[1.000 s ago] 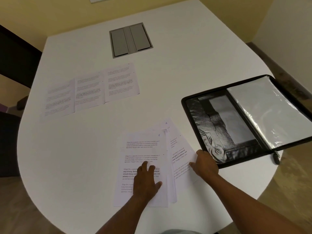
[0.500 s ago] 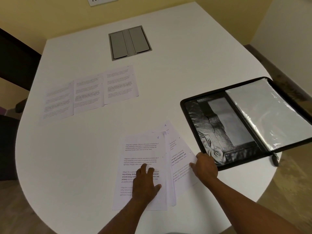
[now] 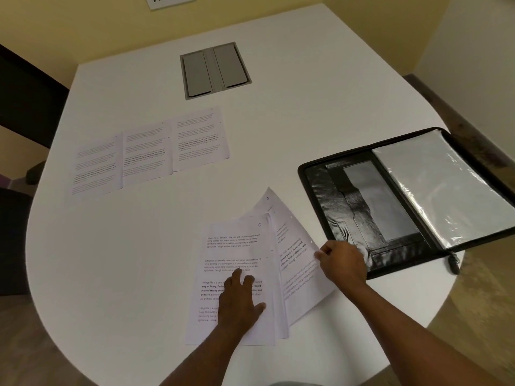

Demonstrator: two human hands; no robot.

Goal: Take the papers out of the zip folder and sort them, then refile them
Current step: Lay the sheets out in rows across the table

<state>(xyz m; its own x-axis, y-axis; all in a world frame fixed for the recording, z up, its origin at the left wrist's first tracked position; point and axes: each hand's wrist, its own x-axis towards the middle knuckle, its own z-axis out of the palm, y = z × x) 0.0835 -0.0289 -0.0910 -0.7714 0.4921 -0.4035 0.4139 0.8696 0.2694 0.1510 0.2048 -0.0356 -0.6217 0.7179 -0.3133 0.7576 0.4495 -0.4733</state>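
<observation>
White desk point(image 3: 306, 87), curved along its near edge, carries the open zip folder point(image 3: 348, 207) at its right edge, one corner overhanging. Near the front edge, the left hand point(image 3: 239, 302) presses flat-fingered on the fanned papers point(image 3: 234, 246), marked "6" and "4"; the right hand point(image 3: 344, 260) pinches the lower sheet's edge. Three sheets point(image 3: 150, 151) lie toward the left edge, bare surface between.

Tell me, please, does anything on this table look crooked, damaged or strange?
Nothing looks damaged or spilled. Only the near pile of white printed papers is fanned unevenly: the right hand lifts the edge of the rightmost sheet, so it curls, while the left hand presses the pile flat.
</observation>
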